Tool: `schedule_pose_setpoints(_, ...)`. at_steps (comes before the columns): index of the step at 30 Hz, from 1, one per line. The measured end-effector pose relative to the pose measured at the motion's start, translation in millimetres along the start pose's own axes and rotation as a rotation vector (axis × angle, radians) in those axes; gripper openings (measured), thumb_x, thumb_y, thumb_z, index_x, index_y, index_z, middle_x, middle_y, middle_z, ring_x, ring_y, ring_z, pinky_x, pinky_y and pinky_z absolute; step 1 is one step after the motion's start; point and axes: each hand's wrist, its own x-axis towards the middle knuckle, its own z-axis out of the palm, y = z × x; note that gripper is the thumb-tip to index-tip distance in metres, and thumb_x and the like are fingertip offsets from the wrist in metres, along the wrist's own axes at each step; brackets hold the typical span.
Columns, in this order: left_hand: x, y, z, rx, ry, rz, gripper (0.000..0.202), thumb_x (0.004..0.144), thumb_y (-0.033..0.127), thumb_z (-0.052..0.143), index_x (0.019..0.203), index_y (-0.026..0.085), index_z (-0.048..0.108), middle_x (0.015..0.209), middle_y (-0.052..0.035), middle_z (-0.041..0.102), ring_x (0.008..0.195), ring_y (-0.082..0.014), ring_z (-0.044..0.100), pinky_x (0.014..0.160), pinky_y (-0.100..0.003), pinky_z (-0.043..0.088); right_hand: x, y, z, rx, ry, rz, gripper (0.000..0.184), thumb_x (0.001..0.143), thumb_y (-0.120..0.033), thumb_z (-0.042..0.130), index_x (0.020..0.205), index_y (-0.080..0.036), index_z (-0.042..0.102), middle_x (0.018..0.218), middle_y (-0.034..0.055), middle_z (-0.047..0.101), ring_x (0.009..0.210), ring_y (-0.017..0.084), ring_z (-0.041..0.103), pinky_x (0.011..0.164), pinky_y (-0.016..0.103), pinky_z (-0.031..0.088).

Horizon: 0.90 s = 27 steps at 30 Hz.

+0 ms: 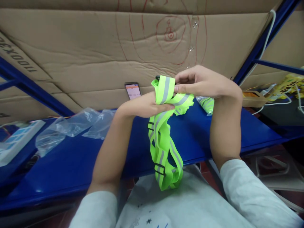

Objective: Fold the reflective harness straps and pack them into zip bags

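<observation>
A neon-yellow strap vest with grey reflective stripes (165,148) hangs from both my hands above the blue shelf (194,133). My left hand (144,107) has the strap wound around its fingers and grips it. My right hand (199,83) pinches the top loop of the same strap between thumb and fingers. The loose loops with black buckles dangle down toward my lap.
Crumpled clear plastic bags (71,125) lie on the shelf at left. A phone (132,91) leans on the cardboard wall (95,53). Another folded neon strap in plastic (206,104) lies behind my right wrist. White cables and yellow packaging (288,85) sit at right.
</observation>
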Motion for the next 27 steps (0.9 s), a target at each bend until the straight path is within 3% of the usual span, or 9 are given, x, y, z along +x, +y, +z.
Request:
schedule_pose_setpoints(3, 1, -5, 0.9, 0.014, -0.013, -0.015, 0.038, 0.097, 0.048, 0.064, 0.111, 0.014, 0.072, 0.106, -0.0085, 0.078, 0.12, -0.0261, 0.067, 0.111, -0.037, 0.05, 5, 2, 4, 0.096, 0.087, 0.013, 0.028, 0.09, -0.046, 0.076, 0.091, -0.02, 0.071, 0.076, -0.0011, 0.064, 0.062, 0.011, 0.046, 0.051, 0.026, 0.033)
schedule_pose_setpoints(9, 6, -26, 4.7, -0.178, 0.032, -0.154, 0.068, 0.079, 0.049, 0.083, 0.137, 0.019, 0.066, 0.134, -0.0114, 0.072, 0.124, -0.0302, 0.067, 0.107, -0.038, 0.053, 6, -6, 16, -0.144, 0.615, -0.139, 0.014, 0.096, -0.035, 0.065, 0.086, -0.025, 0.062, 0.096, 0.0049, 0.072, 0.09, 0.023, 0.065, 0.075, 0.036, 0.049)
schedule_pose_setpoints(12, 9, -37, 5.7, -0.264, 0.037, -0.183, 0.067, 0.068, 0.042, 0.091, 0.128, 0.022, 0.072, 0.126, -0.0093, 0.076, 0.126, -0.0315, 0.067, 0.107, -0.038, 0.053, 5, -7, 18, -0.284, 0.609, -0.154, 0.012, 0.097, -0.038, 0.059, 0.089, -0.03, 0.063, 0.102, 0.0061, 0.074, 0.096, 0.03, 0.066, 0.083, 0.045, 0.049)
schedule_pose_setpoints(15, 9, -42, 1.8, -0.326, -0.106, -0.198, 0.055, 0.065, 0.037, 0.094, 0.115, 0.021, 0.078, 0.115, -0.009, 0.079, 0.116, -0.0317, 0.073, 0.099, -0.037, 0.058, 7, -4, 17, -0.38, 0.611, -0.135, 0.015, 0.097, -0.043, 0.055, 0.093, -0.032, 0.065, 0.103, 0.0066, 0.075, 0.098, 0.033, 0.065, 0.089, 0.048, 0.047)
schedule_pose_setpoints(17, 7, -42, -1.6, -0.401, -0.125, -0.171, 0.056, 0.067, 0.039, 0.095, 0.117, 0.021, 0.076, 0.122, -0.0101, 0.078, 0.121, -0.0326, 0.071, 0.101, -0.037, 0.058, 9, -4, 17, -0.41, 0.604, -0.099, 0.016, 0.097, -0.041, 0.053, 0.095, -0.031, 0.065, 0.104, 0.0063, 0.075, 0.1, 0.033, 0.065, 0.09, 0.047, 0.047)
schedule_pose_setpoints(20, 6, -39, -0.5, -0.607, 0.132, -0.061, 0.067, 0.071, 0.051, 0.092, 0.127, 0.024, 0.071, 0.141, -0.0111, 0.069, 0.138, -0.0344, 0.061, 0.11, -0.041, 0.054, 10, -7, 20, -0.421, 0.559, -0.078, 0.013, 0.098, -0.038, 0.052, 0.093, -0.031, 0.062, 0.104, 0.005, 0.074, 0.102, 0.03, 0.065, 0.091, 0.043, 0.048)
schedule_pose_setpoints(22, 11, -36, 7.7, -0.733, 0.303, -0.028, 0.066, 0.072, 0.059, 0.089, 0.124, 0.022, 0.071, 0.137, -0.0107, 0.07, 0.136, -0.0355, 0.062, 0.109, -0.044, 0.056, 10, -11, 24, -0.414, 0.556, -0.129, 0.012, 0.098, -0.034, 0.051, 0.091, -0.03, 0.059, 0.103, 0.0044, 0.073, 0.1, 0.029, 0.065, 0.092, 0.042, 0.048)
schedule_pose_setpoints(24, 19, -33, 20.9, -0.816, 0.384, -0.052, 0.063, 0.069, 0.059, 0.09, 0.115, 0.02, 0.072, 0.123, -0.0097, 0.075, 0.127, -0.0357, 0.068, 0.105, -0.047, 0.059, 10, -14, 27, -0.411, 0.569, -0.195, 0.011, 0.099, -0.031, 0.049, 0.091, -0.029, 0.057, 0.102, 0.0046, 0.071, 0.097, 0.027, 0.065, 0.09, 0.041, 0.048)
schedule_pose_setpoints(27, 33, -30, 40.9, -0.895, 0.398, -0.086, 0.057, 0.067, 0.05, 0.094, 0.108, 0.018, 0.071, 0.113, -0.0081, 0.077, 0.118, -0.0347, 0.072, 0.101, -0.049, 0.061, 10, -17, 29, -0.425, 0.594, -0.233, 0.012, 0.1, -0.031, 0.047, 0.094, -0.029, 0.057, 0.105, 0.0058, 0.069, 0.099, 0.027, 0.064, 0.092, 0.039, 0.049)
